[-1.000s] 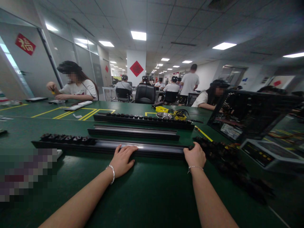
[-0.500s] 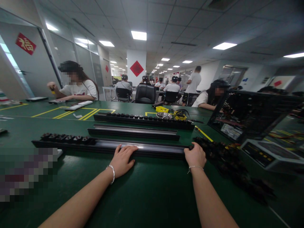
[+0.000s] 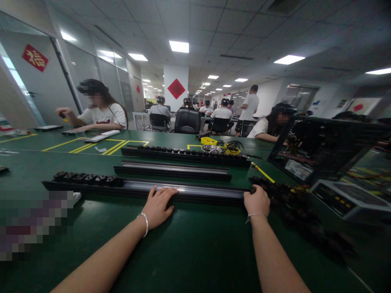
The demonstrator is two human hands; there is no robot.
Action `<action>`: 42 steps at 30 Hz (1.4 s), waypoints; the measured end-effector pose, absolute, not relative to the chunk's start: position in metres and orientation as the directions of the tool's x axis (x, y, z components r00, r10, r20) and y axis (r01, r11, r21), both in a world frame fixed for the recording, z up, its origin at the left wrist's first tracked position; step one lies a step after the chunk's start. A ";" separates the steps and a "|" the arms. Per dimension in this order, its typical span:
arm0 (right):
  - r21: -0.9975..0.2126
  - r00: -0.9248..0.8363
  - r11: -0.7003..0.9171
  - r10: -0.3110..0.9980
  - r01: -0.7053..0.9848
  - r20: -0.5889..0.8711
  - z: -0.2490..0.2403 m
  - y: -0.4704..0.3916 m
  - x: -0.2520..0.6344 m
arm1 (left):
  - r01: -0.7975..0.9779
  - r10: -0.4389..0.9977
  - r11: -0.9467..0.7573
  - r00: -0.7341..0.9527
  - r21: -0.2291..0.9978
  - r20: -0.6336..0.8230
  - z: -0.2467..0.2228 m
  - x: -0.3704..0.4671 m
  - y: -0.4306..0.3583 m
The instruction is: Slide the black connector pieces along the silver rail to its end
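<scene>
The long black rail [image 3: 210, 193] lies across the green table [image 3: 189, 252] before you, a row of small black parts [image 3: 84, 178] seated toward its left end. Just beyond it lies a shorter rail [image 3: 174, 170], then a filled rail [image 3: 186, 156]. Off its right end sits a loose black pile [image 3: 301, 215], close beside your right hand [image 3: 258, 201]; farther right are a grey box [image 3: 354, 201] and an open black case [image 3: 324, 148]. Your hands are apart: the left hand [image 3: 159, 206] rests palm down, fingers loosely spread on the rail; the right curls at its right end, its grip impossible to tell.
</scene>
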State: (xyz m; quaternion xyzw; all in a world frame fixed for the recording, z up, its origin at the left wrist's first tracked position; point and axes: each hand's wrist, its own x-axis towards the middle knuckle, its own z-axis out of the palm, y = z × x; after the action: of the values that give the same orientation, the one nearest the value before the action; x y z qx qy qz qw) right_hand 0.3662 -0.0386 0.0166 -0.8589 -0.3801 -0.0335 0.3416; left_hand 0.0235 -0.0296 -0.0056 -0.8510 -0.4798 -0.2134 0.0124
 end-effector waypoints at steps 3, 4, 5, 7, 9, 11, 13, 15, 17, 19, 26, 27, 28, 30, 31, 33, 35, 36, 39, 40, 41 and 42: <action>-0.561 0.701 -0.463 0.629 0.686 0.337 0.016 -0.039 0.366 | 0.824 0.808 -0.539 0.448 0.174 0.382 -0.005 0.024 -0.030; -0.561 0.700 -0.461 0.627 0.687 0.342 0.016 -0.039 0.367 | 0.824 0.807 -0.539 0.448 0.173 0.384 -0.005 0.024 -0.030; -0.562 0.701 -0.461 0.625 0.687 0.344 0.016 -0.039 0.367 | 0.824 0.807 -0.540 0.448 0.172 0.385 -0.005 0.023 -0.030; -0.567 0.705 -0.462 0.621 0.682 0.342 0.016 -0.039 0.369 | 0.823 0.807 -0.540 0.449 0.173 0.384 -0.005 0.023 -0.030; -0.579 0.719 -0.471 0.613 0.666 0.328 0.016 -0.040 0.371 | 0.823 0.808 -0.540 0.448 0.178 0.382 -0.005 0.023 -0.030; -0.593 0.735 -0.482 0.604 0.645 0.308 0.016 -0.040 0.374 | 0.822 0.810 -0.539 0.446 0.184 0.381 -0.005 0.024 -0.031; -0.603 0.744 -0.488 0.601 0.632 0.294 0.016 -0.040 0.376 | 0.822 0.810 -0.539 0.446 0.185 0.380 -0.005 0.024 -0.031; -0.605 0.742 -0.484 0.603 0.632 0.292 0.016 -0.040 0.376 | 0.823 0.810 -0.538 0.445 0.181 0.381 -0.005 0.024 -0.030; -0.607 0.740 -0.478 0.603 0.635 0.300 0.015 -0.040 0.377 | 0.824 0.809 -0.538 0.446 0.178 0.383 -0.006 0.023 -0.030; -0.607 0.738 -0.473 0.601 0.639 0.308 0.014 -0.039 0.378 | 0.823 0.808 -0.540 0.448 0.178 0.382 -0.006 0.023 -0.029; -0.617 0.769 -0.500 0.564 0.608 0.301 0.013 -0.039 0.389 | 0.819 0.807 -0.544 0.453 0.181 0.378 -0.006 0.022 -0.029; -0.615 0.769 -0.500 0.561 0.610 0.307 0.013 -0.039 0.391 | 0.818 0.806 -0.546 0.455 0.179 0.377 -0.005 0.022 -0.030; -0.612 0.768 -0.499 0.558 0.613 0.314 0.013 -0.039 0.394 | 0.818 0.806 -0.547 0.456 0.179 0.377 -0.005 0.023 -0.030; -0.604 0.767 -0.502 0.552 0.619 0.327 0.011 -0.039 0.400 | 0.819 0.807 -0.545 0.456 0.180 0.375 -0.005 0.023 -0.030; -0.600 0.768 -0.506 0.549 0.620 0.330 0.011 -0.039 0.403 | 0.820 0.809 -0.543 0.454 0.182 0.373 -0.005 0.023 -0.030; -0.598 0.774 -0.512 0.536 0.616 0.338 0.010 -0.039 0.409 | 0.821 0.812 -0.540 0.450 0.184 0.372 -0.006 0.023 -0.030; -0.608 0.779 -0.504 0.513 0.614 0.361 0.009 -0.040 0.413 | 0.822 0.810 -0.541 0.451 0.180 0.374 -0.006 0.023 -0.030; -0.615 0.780 -0.495 0.496 0.614 0.380 0.010 -0.040 0.414 | 0.822 0.809 -0.541 0.452 0.177 0.376 -0.006 0.022 -0.030; -0.627 0.776 -0.466 0.459 0.625 0.433 0.012 -0.041 0.412 | 0.821 0.808 -0.543 0.453 0.177 0.378 -0.006 0.022 -0.030; -0.624 0.771 -0.460 0.456 0.632 0.445 0.013 -0.042 0.411 | 0.820 0.808 -0.543 0.453 0.180 0.376 -0.006 0.022 -0.030; -0.620 0.765 -0.455 0.456 0.639 0.454 0.015 -0.043 0.409 | 0.820 0.809 -0.543 0.453 0.182 0.374 -0.006 0.022 -0.030; -0.613 0.760 -0.454 0.456 0.647 0.464 0.016 -0.044 0.407 | 0.819 0.810 -0.543 0.454 0.184 0.371 -0.005 0.022 -0.030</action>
State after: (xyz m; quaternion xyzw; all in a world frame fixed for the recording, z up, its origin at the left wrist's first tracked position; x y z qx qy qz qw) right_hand 0.4069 -0.0444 0.0164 -0.8447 -0.3263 -0.1168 0.4079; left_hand 0.0222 -0.0297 -0.0052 -0.8525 -0.4779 -0.2116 0.0109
